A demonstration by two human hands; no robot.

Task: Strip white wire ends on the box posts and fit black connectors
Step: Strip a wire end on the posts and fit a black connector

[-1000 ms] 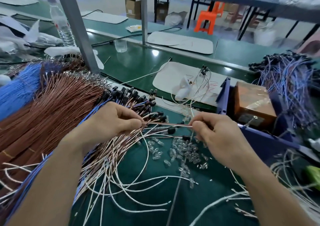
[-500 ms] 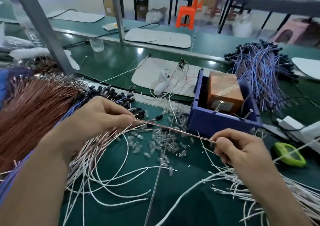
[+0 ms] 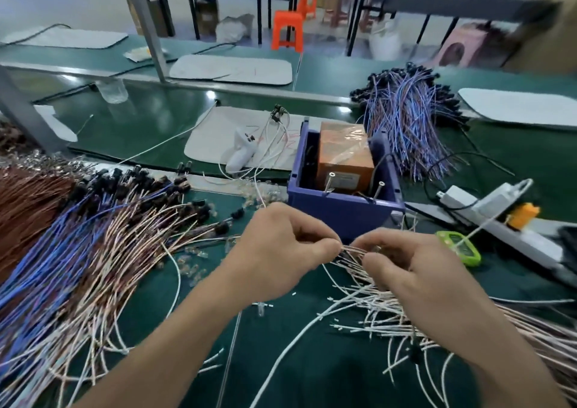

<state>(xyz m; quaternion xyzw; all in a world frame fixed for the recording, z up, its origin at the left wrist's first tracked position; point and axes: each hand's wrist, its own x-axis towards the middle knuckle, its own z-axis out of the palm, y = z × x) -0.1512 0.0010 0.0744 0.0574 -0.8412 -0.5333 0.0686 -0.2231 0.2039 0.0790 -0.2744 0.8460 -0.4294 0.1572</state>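
Note:
My left hand (image 3: 281,251) and my right hand (image 3: 402,264) meet just in front of the blue box (image 3: 340,211). Both pinch the ends of thin white wires (image 3: 352,251) between thumb and fingers. The wires run down to a loose pile of white wires (image 3: 374,307) on the green mat. An orange block (image 3: 343,154) sits in the blue box, and two metal posts (image 3: 329,181) stand at its front. Wires with black connectors (image 3: 150,195) lie fanned out at the left. What the fingertips hide I cannot make out.
Brown wires (image 3: 28,201) are heaped at the far left. A bundle of blue and purple wires (image 3: 406,120) lies behind the box. A green tool (image 3: 459,247) and a white power strip (image 3: 499,220) sit at the right. Small clear parts (image 3: 193,264) are scattered on the mat.
My left hand has left the wires at the left and moved right. My right hand came up to meet it in front of the box. The camera view swung to the right.

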